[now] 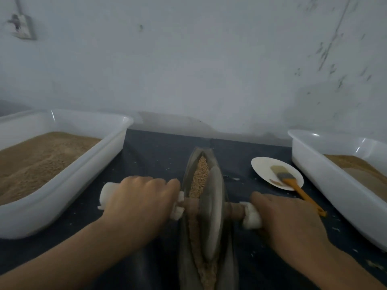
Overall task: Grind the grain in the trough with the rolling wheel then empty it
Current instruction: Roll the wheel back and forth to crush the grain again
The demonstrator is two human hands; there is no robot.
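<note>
While the grey stone rolling wheel stood in the long dark boat-shaped trough on the dark table, left hand and right hand each clenched a white cloth-wrapped axle end; whole tan grain lay beyond the wheel, between two white tubs.

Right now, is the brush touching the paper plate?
Touching. The head view shows the brush lying on the paper plate, bristles on its surface, its orange handle running off the rim.

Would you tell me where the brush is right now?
The brush lies on the small white plate, right of the trough, beside the right-hand tub.
</note>
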